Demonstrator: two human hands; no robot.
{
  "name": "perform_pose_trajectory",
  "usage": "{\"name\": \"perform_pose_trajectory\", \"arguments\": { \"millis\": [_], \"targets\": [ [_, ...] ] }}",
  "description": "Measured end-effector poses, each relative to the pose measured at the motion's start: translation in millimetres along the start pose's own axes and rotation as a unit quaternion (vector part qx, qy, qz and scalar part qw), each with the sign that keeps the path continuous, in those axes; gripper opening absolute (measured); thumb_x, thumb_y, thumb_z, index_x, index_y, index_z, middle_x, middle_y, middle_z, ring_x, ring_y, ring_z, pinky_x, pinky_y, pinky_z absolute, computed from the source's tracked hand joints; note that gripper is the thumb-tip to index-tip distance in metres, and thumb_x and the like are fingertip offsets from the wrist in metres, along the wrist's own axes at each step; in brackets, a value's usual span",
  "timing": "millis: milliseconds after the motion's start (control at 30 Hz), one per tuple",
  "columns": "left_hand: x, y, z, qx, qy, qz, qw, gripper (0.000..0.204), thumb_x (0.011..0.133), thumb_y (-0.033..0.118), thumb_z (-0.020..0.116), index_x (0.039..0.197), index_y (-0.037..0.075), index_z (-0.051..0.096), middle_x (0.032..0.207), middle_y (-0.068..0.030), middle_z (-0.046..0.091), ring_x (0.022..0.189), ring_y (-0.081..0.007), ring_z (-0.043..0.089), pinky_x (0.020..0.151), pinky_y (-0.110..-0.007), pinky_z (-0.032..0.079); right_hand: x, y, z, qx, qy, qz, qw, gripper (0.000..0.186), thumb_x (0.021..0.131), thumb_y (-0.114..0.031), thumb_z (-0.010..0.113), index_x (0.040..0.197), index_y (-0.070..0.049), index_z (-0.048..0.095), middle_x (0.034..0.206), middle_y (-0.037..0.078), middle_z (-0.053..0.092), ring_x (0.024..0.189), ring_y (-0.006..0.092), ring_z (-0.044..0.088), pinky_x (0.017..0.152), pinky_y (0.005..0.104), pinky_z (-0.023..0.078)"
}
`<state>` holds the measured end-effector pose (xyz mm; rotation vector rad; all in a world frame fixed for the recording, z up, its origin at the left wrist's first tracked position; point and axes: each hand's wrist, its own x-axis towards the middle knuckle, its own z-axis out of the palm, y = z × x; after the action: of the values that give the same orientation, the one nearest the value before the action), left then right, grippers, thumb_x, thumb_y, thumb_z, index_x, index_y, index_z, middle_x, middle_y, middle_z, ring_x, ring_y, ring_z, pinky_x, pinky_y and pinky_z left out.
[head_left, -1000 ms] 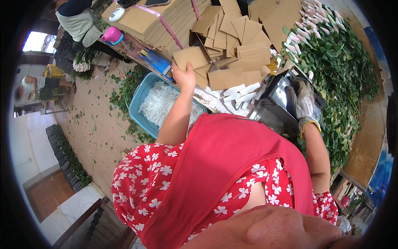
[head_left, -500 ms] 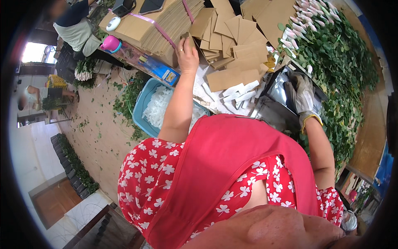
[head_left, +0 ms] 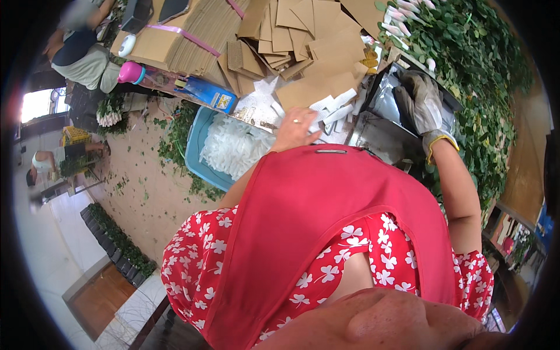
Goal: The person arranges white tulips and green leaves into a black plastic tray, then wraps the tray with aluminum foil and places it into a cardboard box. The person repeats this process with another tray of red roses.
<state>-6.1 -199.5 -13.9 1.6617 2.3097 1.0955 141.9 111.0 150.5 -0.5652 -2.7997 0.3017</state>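
Observation:
My bare left hand, with a ring on it, is low over the bench beside white foam strips, its fingers apart and slightly bent. Brown cardboard pieces lie heaped above it. My gloved right hand rests inside a black metal box lined with shiny silver material, its fingers bent; what they grip, if anything, is hidden. A light blue tub of white plastic pieces stands below the bench at left.
Banded cardboard stacks, a pink flask and blue box line the bench. Flower bunches fill the right. A co-worker stands upper left, another person farther back. Leaves litter the floor.
My left hand has let go of a cardboard piece among the pile and moved down and right to the white strips. My gloved right hand remains in the box. The view has shifted slightly.

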Motion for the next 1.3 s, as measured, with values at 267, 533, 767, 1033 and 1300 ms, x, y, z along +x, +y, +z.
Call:
{"name": "perform_pose_trajectory", "arguments": {
  "millis": [267,533,767,1033,1300],
  "targets": [
    [30.6,0.7,12.0,0.233,-0.173,0.183,0.939,0.055,0.089,0.041,0.062,0.139,0.023,0.050,0.152,0.0010,0.038,0.142,-0.0252,0.032,0.115,-0.059,0.022,3.2,-3.2,0.7,-0.023,0.008,-0.011,1.000,0.034,0.087,-0.030,0.069,0.115,-0.011,0.061,0.109,0.015,0.064,0.102,0.0377,0.059,0.092,0.0457,0.045],
    [-94.2,-45.2,-72.6,0.387,-0.056,-0.144,0.909,0.044,0.088,0.029,0.062,0.128,0.012,0.058,0.135,-0.0085,0.053,0.126,-0.0273,0.048,0.110,-0.057,0.029,0.2,7.4,8.3,-0.025,0.019,-0.006,0.999,0.035,0.087,-0.031,0.069,0.114,-0.012,0.061,0.106,0.016,0.064,0.100,0.0382,0.059,0.092,0.0459,0.045],
    [-6.4,12.9,-16.5,0.104,-0.106,-0.290,0.946,0.066,0.082,0.033,0.072,0.135,0.000,0.047,0.140,-0.0207,0.042,0.134,-0.0391,0.036,0.112,-0.048,0.030,3.3,2.2,2.9,-0.017,0.018,-0.028,0.999,0.034,0.088,-0.030,0.068,0.114,-0.010,0.061,0.108,0.017,0.063,0.102,0.0385,0.059,0.092,0.0464,0.045],
    [4.9,-51.0,-4.1,0.059,0.063,-0.134,0.987,0.071,0.078,0.036,0.077,0.133,0.002,0.048,0.138,-0.0258,0.040,0.126,-0.0448,0.039,0.105,-0.051,0.036,2.5,-1.2,-2.1,0.001,-0.012,0.010,1.000,0.036,0.088,-0.032,0.067,0.117,-0.011,0.061,0.110,0.017,0.062,0.106,0.0396,0.056,0.094,0.0478,0.043],
    [29.6,17.8,14.5,0.170,-0.056,-0.176,0.968,0.088,0.070,0.042,0.082,0.135,-0.004,0.043,0.121,-0.0245,0.049,0.113,-0.0384,0.048,0.098,-0.046,0.040,0.0,-8.6,-9.4,0.018,-0.041,0.064,0.997,0.035,0.088,-0.036,0.065,0.117,-0.016,0.063,0.116,0.016,0.060,0.111,0.0391,0.054,0.099,0.0505,0.040]
  ]
}}
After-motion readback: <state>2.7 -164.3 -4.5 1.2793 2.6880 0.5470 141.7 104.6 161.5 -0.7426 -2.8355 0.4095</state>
